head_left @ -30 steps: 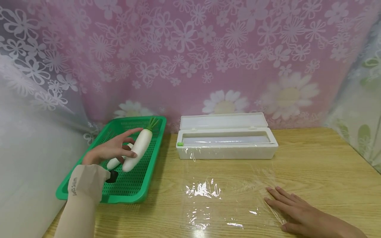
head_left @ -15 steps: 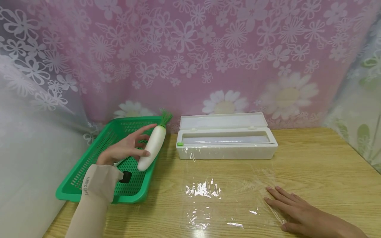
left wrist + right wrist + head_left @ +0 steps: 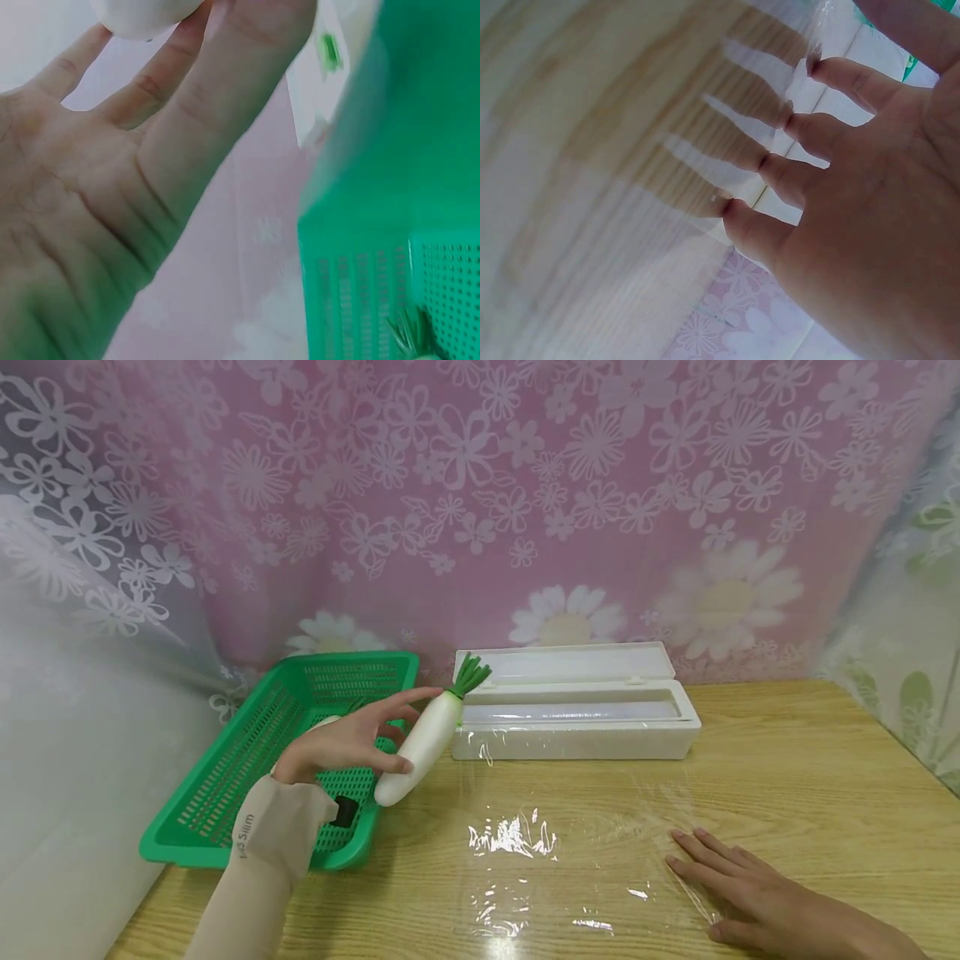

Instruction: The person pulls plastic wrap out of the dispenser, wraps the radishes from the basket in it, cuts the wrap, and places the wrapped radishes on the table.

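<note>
My left hand point(image 3: 360, 739) grips a white radish point(image 3: 423, 745) with green stalks, thumb on the near side and fingers round the far side. It hangs tilted over the right rim of a green plastic basket point(image 3: 367, 835). In the left wrist view only the rounded white end of the radish point(image 3: 142, 13) shows above the palm. A sheet of clear cling film point(image 3: 570, 852) lies across the table, running from a white dispenser box point(image 3: 577, 743). My right hand point(image 3: 757, 893) presses its spread fingertips on the film's right edge, against the tabletop.
Another radish, mostly hidden behind my left hand, lies in the basket; its green stalks point(image 3: 411, 330) show in the left wrist view. The box's lid point(image 3: 562, 664) stands raised at the back. A flowered curtain point(image 3: 525, 527) hangs behind the wooden table point(image 3: 825, 793).
My left hand has carried the radish rightward, from above the basket's inside to its right rim, near the box. The right hand and the film have stayed where they were.
</note>
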Motion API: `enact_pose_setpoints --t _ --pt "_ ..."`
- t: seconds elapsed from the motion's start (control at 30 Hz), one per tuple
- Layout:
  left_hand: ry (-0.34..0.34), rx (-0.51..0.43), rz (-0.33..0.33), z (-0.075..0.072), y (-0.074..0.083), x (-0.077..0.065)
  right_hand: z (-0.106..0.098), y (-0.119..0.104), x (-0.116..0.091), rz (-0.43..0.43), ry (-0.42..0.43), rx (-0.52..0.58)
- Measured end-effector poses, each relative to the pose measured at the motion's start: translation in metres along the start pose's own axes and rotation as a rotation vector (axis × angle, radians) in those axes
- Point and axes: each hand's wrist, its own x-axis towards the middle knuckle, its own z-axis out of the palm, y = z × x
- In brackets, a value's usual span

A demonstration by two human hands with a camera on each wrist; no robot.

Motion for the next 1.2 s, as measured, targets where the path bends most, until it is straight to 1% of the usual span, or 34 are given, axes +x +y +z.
enact_pose_setpoints --t 0.1,0.2,0.27,0.37,0.47,0.6,0.73,0.87,1.03,1.13,1.2 --pt "-0.054 -0.012 0.021 0.009 0.008 0.007 0.001 0.000 -0.001 0.009 -0.006 0.034" --pt "-0.096 0.011 0.045 0.018 0.013 0.014 0.002 0.001 -0.001 0.015 -0.008 0.060" --pt "-0.114 0.043 0.057 0.023 0.016 0.018 0.002 0.001 -0.001 0.012 -0.003 0.058" --pt "-0.122 0.089 0.077 0.030 0.018 0.024 0.002 0.001 0.000 0.002 0.011 0.031" --pt "-0.144 0.105 0.104 0.037 0.019 0.030 0.003 0.002 -0.001 -0.008 0.023 0.037" --pt "-0.202 0.127 0.161 0.048 0.022 0.040 0.004 0.002 -0.001 -0.021 0.039 0.046" --pt "-0.254 0.142 0.201 0.063 0.025 0.050 0.006 0.003 0.000 -0.054 0.066 0.020" --pt "-0.290 0.160 0.206 0.078 0.028 0.058 0.009 0.004 0.000 -0.071 0.062 0.019" --pt "-0.336 0.169 0.151 0.098 0.034 0.066 0.009 0.006 0.000 -0.077 0.057 0.023" --pt "-0.364 0.203 0.143 0.110 0.038 0.071 0.011 0.008 0.001 -0.097 0.077 0.008" --pt "-0.375 0.242 0.141 0.117 0.038 0.074 0.013 0.009 0.000 -0.100 0.097 -0.026"
